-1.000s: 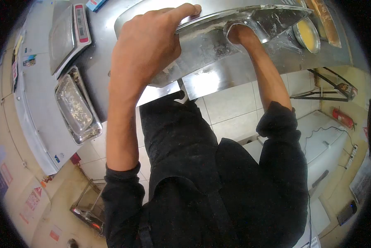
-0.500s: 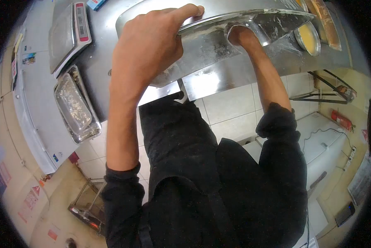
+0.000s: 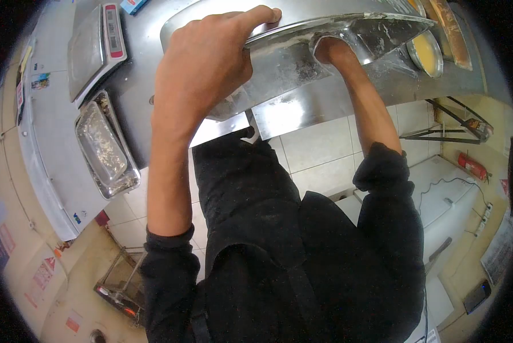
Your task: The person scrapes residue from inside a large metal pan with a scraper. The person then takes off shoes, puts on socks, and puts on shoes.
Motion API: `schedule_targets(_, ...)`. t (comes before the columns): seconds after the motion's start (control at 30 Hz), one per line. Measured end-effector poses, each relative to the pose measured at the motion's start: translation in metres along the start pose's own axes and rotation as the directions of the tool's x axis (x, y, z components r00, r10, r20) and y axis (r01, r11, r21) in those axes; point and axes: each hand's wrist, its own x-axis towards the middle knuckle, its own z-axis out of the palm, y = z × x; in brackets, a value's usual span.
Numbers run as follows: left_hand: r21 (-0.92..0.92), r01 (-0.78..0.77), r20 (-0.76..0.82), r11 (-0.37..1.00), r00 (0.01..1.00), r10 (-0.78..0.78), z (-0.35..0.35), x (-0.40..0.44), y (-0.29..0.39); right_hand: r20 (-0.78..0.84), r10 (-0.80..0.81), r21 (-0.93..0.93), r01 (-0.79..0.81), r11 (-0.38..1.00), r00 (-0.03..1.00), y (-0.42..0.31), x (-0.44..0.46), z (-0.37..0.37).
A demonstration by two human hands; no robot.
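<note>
My left hand (image 3: 208, 57) is closed around the rim of a large metal tray (image 3: 390, 37), its thumb lying over the upper edge. The tray is tipped up on the steel worktop, with whitish smears on its inner side and rim. My right hand (image 3: 333, 51) reaches into the tilted tray, low against its inside wall. A pale curved edge surrounds that hand; I cannot make out what it is. The right fingers are hidden.
A scale (image 3: 93, 54) stands at the left, beside two stacked foil-like trays (image 3: 105, 146) with crumbs. To the right are a bowl of yellow liquid (image 3: 426, 52) and a long brownish tray (image 3: 453, 34). The worktop's front edge (image 3: 302, 117) lies close to my body.
Almost nothing differs. My right forearm has shifted very slightly to the left; the left hand and the tray hold still.
</note>
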Motion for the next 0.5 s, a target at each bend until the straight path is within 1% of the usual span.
schedule_targets(0.03,0.020,-0.116,-0.101,0.993,0.988,0.117,0.005,-0.002,-0.005,0.000,0.002,0.002,-0.002,1.000,1.000,0.000,-0.001,0.000)
schedule_targets(0.27,0.019,-0.121,-0.114,0.992,0.986,0.123,0.010,-0.003,-0.010,-0.008,0.010,0.005,-0.010,1.000,1.000,-0.001,-0.001,0.004)
schedule_targets(0.37,0.012,-0.109,-0.093,0.994,0.990,0.109,0.009,-0.004,-0.010,-0.013,0.019,0.011,-0.019,1.000,1.000,-0.001,0.000,0.006)
schedule_targets(0.4,0.022,-0.115,-0.109,0.993,0.987,0.116,0.011,-0.004,-0.011,-0.012,0.027,0.013,-0.026,1.000,1.000,0.000,0.000,0.005)
schedule_targets(0.43,0.031,-0.121,-0.125,0.992,0.984,0.124,0.012,-0.004,-0.011,-0.010,0.029,0.016,-0.029,0.999,1.000,-0.007,-0.005,-0.004)
schedule_targets(0.5,0.036,-0.130,-0.125,0.991,0.983,0.134,0.011,-0.004,-0.011,0.045,0.062,0.029,-0.063,0.998,0.997,-0.021,-0.018,-0.029)
